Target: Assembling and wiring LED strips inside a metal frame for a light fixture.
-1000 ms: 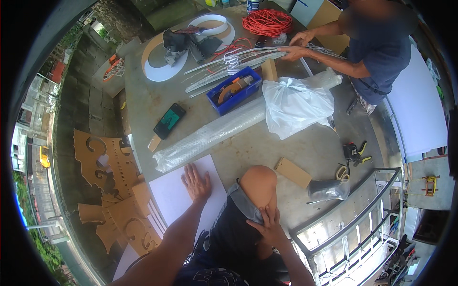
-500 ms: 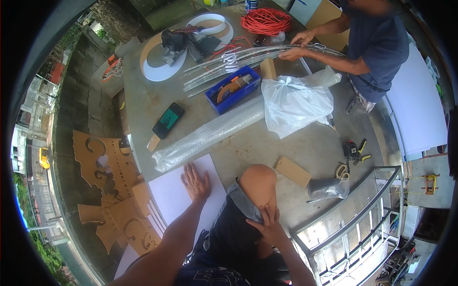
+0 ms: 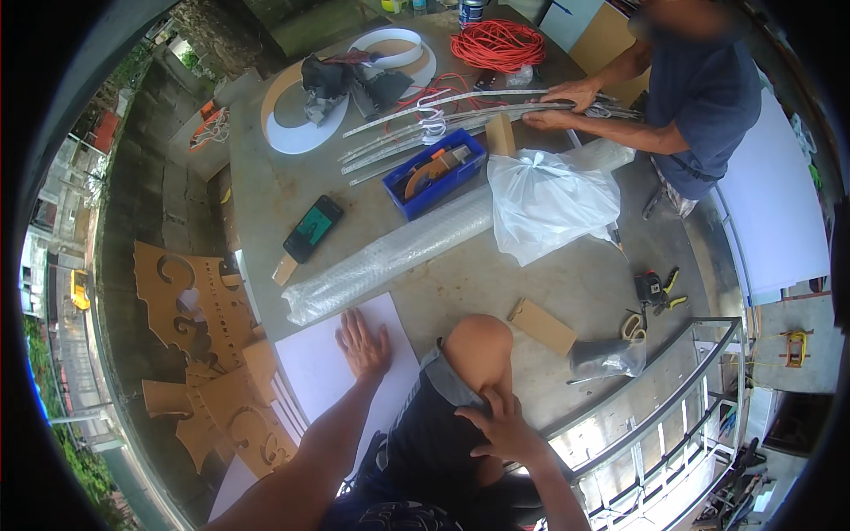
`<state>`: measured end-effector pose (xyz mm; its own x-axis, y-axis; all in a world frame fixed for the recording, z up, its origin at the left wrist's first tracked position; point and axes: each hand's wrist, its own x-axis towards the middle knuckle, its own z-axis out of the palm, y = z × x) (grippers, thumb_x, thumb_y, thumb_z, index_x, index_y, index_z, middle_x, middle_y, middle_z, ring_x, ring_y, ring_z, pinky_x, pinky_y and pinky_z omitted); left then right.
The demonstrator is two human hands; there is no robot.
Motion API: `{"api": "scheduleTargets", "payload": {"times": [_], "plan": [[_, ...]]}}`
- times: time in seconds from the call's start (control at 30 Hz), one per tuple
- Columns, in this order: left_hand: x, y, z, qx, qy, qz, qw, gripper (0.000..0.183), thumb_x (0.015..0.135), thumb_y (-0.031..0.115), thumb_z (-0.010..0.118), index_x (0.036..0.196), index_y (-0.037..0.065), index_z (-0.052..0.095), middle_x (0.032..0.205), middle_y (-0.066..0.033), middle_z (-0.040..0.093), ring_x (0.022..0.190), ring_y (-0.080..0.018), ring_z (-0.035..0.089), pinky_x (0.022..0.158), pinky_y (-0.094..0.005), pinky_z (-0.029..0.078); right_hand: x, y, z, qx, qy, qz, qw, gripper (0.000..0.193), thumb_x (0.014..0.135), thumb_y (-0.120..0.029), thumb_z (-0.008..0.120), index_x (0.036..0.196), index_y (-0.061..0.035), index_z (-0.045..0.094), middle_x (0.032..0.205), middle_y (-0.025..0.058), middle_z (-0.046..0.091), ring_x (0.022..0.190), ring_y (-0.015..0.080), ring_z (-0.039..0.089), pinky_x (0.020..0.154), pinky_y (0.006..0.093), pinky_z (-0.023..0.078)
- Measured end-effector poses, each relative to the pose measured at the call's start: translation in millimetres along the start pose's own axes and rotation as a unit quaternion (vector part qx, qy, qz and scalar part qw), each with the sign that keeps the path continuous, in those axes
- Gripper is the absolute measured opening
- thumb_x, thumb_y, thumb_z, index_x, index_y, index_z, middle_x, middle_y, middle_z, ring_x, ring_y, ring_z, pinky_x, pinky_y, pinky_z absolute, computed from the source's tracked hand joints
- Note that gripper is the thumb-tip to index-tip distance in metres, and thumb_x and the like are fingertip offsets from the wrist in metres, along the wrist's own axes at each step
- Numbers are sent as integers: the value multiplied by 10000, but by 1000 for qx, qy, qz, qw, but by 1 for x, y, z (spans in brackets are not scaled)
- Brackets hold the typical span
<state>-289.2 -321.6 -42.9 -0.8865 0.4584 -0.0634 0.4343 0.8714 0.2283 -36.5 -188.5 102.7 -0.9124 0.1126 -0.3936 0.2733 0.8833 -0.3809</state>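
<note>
My left hand [image 3: 363, 343] lies flat with fingers spread on a white sheet [image 3: 314, 367] on the concrete floor. My right hand [image 3: 502, 429] rests on my leg just below my bent knee [image 3: 478, 341], fingers loosely curled, holding nothing. A long roll of bubble wrap [image 3: 390, 257] lies just beyond the left hand. A small brown cardboard piece [image 3: 542, 327] sits to the right of my knee.
Another person [image 3: 699, 88] across the floor holds long white strips [image 3: 460, 115] with both hands. Between us lie a white plastic bag [image 3: 549, 199], a blue tray [image 3: 436, 173], a phone [image 3: 312, 228], an orange cable coil [image 3: 498, 42], scissors [image 3: 632, 327] and pliers [image 3: 657, 289]. Brown cut-out shapes [image 3: 208, 354] lie left; a metal railing [image 3: 655, 425] right.
The other person's hands have shifted slightly along the white strips. My own hands and knee stay where they were.
</note>
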Motion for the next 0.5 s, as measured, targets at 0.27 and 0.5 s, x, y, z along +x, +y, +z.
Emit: {"api": "scheduleTargets", "payload": {"times": [0.27,0.5], "plan": [[-1,-4,-3,8,-55,-19,998,695,900,379,408,1416,-26,180,1465,-195,217,1393,-313,132,1112,-498,75,137,96,-130,473,228,55,849,353,797,-193,694,1082,-17,582,1008,88,619,906,214,607,800,332,468],[-3,5,-4,-1,-83,-1,997,725,873,381,446,1407,-38,192,1457,-211,219,1385,-343,136,1104,-522,68,278,132,-223,505,348,92,785,211,837,-147,646,971,12,613,936,68,633,859,125,585,790,251,440]]}}
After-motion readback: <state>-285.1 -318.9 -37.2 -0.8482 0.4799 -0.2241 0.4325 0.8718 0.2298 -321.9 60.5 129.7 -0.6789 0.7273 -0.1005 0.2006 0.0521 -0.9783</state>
